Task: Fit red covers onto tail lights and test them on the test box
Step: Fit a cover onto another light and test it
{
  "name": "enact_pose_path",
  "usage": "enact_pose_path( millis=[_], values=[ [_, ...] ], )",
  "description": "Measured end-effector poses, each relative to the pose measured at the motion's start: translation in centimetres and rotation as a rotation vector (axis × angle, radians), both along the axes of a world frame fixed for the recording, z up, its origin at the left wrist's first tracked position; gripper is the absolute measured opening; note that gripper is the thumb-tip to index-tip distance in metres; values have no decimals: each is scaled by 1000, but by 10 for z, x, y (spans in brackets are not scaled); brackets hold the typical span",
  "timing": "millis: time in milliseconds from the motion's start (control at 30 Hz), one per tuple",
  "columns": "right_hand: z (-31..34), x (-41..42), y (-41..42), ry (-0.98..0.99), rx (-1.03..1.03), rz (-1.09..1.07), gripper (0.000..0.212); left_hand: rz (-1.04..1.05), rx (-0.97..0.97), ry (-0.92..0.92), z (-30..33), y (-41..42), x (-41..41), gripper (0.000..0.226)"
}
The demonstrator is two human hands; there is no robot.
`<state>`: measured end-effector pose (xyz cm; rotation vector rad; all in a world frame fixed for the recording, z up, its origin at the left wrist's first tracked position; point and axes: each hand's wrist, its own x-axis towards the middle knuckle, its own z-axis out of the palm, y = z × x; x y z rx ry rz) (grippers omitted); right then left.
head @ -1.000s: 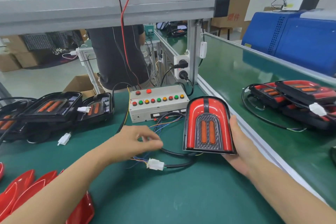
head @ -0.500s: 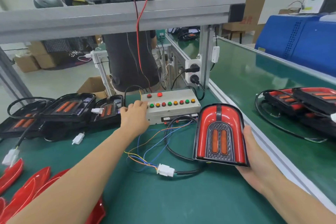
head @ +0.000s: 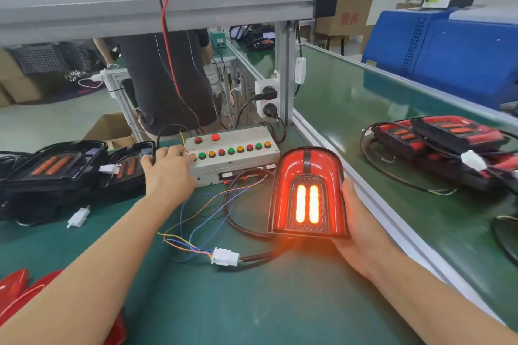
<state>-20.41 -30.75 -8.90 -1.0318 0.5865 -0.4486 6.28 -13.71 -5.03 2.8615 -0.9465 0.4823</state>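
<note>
While I've got the view pointed down at the green bench mat [head: 252, 302], closest to me on the left is a heap of loose glossy red plastic covers [head: 16, 291], still waiting their turn. Just past that, the white plastic wire connector [head: 225, 256] lies on the mat, joining thin coloured leads to a black cable. My right hand [head: 356, 221] cradles the arch-shaped red-lensed tail light with black housing [head: 307, 193] from below and behind, thumb along its right edge, tilted toward me with both centre bars glowing orange. It looks like a light, stiff shell with a slick lens that'd scratch, so I'd grip by the black rim and keep off the lens. Further back, my left hand [head: 168, 165] rests on the left end of the beige test box with coloured round buttons [head: 232, 157], fingers curled over the corner, probably pressing a button I can't see. Uncovered black lamps [head: 56, 168] sit far left, finished red lamps [head: 437, 145] far right.
</note>
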Motion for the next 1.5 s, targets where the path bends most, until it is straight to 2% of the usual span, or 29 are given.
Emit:
enact_pose_path(
  millis=[267,400,500,600,733,900,1033,1500],
  values=[
    [0,-5,0,-10,36,-31,62,54,28,-39,2,-4,-15,56],
    [0,-6,-1,-20,115,-79,53,-57,6,-59,-9,-28,-42,79],
    [0,-7,0,-62,138,-81,50,-179,21,16,-14,-60,-58,84],
    [2,-9,-1,-129,143,-80,42,-218,30,147,-8,-88,-62,83],
    [1,-9,-2,-142,129,-50,43,-197,21,295,-5,-105,-65,82],
    [0,-7,-3,-131,140,-32,50,-91,-20,251,-11,-101,-72,87],
    [2,-6,-1,-123,131,-16,51,-3,30,310,-9,-97,-74,87],
    [2,-8,1,-94,54,54,57,44,150,447,18,-100,-74,89]
  ],
)
